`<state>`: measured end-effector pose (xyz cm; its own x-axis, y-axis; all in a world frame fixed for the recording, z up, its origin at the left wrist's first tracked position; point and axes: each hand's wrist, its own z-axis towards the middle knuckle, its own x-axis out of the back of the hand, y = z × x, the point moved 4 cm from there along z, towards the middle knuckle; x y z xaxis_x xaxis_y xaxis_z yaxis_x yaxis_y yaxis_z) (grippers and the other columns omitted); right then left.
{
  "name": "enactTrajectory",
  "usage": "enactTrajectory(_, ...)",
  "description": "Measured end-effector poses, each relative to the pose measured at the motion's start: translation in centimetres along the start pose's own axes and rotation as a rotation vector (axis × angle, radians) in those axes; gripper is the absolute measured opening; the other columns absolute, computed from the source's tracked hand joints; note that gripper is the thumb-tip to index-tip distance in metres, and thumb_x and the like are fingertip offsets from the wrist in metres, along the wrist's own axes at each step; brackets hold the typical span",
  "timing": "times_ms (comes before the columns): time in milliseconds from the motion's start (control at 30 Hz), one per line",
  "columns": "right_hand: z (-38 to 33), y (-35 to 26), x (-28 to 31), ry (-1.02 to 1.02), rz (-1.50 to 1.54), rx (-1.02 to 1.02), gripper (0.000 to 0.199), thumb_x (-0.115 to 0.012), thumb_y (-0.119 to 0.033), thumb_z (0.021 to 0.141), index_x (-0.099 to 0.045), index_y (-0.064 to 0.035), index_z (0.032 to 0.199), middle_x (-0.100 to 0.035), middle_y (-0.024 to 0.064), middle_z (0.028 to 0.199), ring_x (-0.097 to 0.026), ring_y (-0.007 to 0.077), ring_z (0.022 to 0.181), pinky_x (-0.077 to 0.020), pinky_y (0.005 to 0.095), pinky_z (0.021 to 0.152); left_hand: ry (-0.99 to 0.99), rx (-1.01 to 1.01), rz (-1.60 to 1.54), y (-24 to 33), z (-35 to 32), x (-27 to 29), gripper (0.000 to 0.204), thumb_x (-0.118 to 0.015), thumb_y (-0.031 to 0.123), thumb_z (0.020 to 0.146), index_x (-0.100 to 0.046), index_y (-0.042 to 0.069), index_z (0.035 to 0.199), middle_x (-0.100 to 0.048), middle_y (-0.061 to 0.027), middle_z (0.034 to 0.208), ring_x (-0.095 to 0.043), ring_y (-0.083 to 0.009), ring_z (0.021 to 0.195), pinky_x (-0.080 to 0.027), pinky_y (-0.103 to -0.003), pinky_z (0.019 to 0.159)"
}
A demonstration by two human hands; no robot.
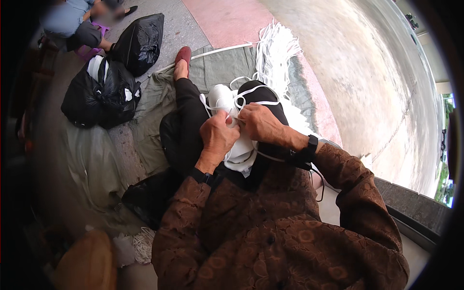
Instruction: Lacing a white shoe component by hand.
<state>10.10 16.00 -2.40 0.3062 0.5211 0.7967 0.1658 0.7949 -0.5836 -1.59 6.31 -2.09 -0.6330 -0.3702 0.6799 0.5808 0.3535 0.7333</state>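
**White cord pinched above dark trousers**

The white cord, flat and narrow, is held over the lap of a seated person, where it is looped across the right knee and drawn in between the two hands. By the left hand, the cord is pinched between thumb and curled forefinger. By the right hand, it is likewise gripped, with the fingers bent and closed and the knuckles turned up; the exact hold of the hidden fingertips cannot be told. The hands are kept close together, with only a narrow gap between them.

Just beyond the left hand, a rounded white bundle is set upright between the knees, and white fabric is gathered below the hands. Past the right knee, a thick hank of white strands is laid out on a grey-green sheet.

A brown patterned shirt is worn, with a black wristband on the right wrist. The left foot is covered by a dark red shoe. To the left, knotted black plastic bags are placed beside the sheet, near another person seated on a purple stool.
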Motion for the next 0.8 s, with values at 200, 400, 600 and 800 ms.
enactTrajectory(200,0.4,-0.2,1.2,0.081,0.0,0.022,0.017,-0.061,0.002,0.066,-0.067,0.0,0.081,-0.067,0.0146,0.081,-0.065,0.0337,0.081,-0.0543,0.0416,0.074,0.06,-0.31,0.196,1.1,0.5,-0.5,0.015,-0.07,0.015,0.075,-0.061,0.005,0.081,-0.064,-0.0144,0.077,-0.066,-0.0336,0.069,-0.053,-0.044,0.062)
enactTrajectory(400,1.4,-1.7,1.0,0.192,0.052,0.056,0.008,-0.066,-0.008,0.066,-0.062,-0.0038,0.072,-0.062,0.0148,0.073,-0.062,0.0345,0.074,-0.0512,0.0428,0.069,0.097,-0.472,0.521,1.8,-0.5,0.3,0.005,-0.058,0.011,0.078,-0.056,0.006,0.08,-0.061,-0.0121,0.074,-0.064,-0.0305,0.068,-0.051,-0.041,0.06)
enactTrajectory(600,-1.1,-1.5,0.9,0.143,0.018,-0.098,0.014,-0.07,-0.015,0.069,-0.062,-0.0038,0.074,-0.064,0.0145,0.076,-0.064,0.0348,0.077,-0.0531,0.0425,0.069,-0.019,-0.437,0.643,2.1,-1.4,-2.2,0.012,-0.061,0.012,0.078,-0.056,0.003,0.085,-0.065,-0.0127,0.071,-0.068,-0.0269,0.061,-0.054,-0.037,0.053)
enactTrajectory(800,-2.7,-3.3,2.3,0.281,0.018,-0.089,0.033,-0.073,-0.013,0.072,-0.065,-0.0086,0.103,-0.06,0.0128,0.095,-0.058,0.0331,0.092,-0.0501,0.0434,0.078,-0.112,-0.24,0.523,3.9,-3.4,2.4,0.018,-0.063,0.016,0.079,-0.057,0.0,0.085,-0.067,-0.02,0.069,-0.069,-0.0339,0.063,-0.055,-0.043,0.057)
